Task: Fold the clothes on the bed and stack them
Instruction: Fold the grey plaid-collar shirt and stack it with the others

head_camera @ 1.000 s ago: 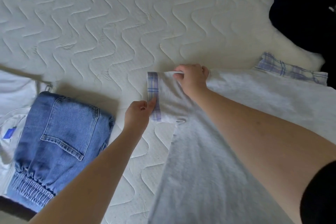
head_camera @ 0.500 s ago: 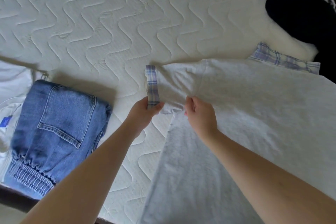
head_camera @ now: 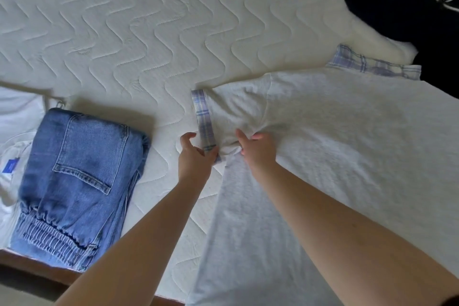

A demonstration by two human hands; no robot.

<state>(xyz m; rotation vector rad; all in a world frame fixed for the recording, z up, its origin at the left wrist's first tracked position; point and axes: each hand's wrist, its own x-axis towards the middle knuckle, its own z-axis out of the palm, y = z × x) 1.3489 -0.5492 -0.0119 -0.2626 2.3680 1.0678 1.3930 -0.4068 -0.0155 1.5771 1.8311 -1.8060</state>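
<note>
A pale grey marl knit T-shirt (head_camera: 335,144) with blue-and-white plaid woven cuffs lies spread flat on the right half of the white quilted mattress (head_camera: 124,32), whose surface is stitched in a repeating wave pattern. The shirt's near sleeve extends left, ending in a plaid cuff band (head_camera: 204,119); a second plaid band (head_camera: 372,65) shows at the shirt's far edge.

The left hand (head_camera: 195,160) pinches the lower end of the cuff band between thumb and curled fingers. The right hand (head_camera: 255,150) grips bunched grey fabric at the underarm seam, fingers curled into the cloth.

Left of the hands, folded blue denim jeans (head_camera: 79,181) with a stitched back pocket and gathered elastic waistband rest on a folded white garment (head_camera: 15,116) bearing a small blue label, text unreadable. A black garment (head_camera: 409,2) with partial white lettering, not legible, lies at the far right corner.
</note>
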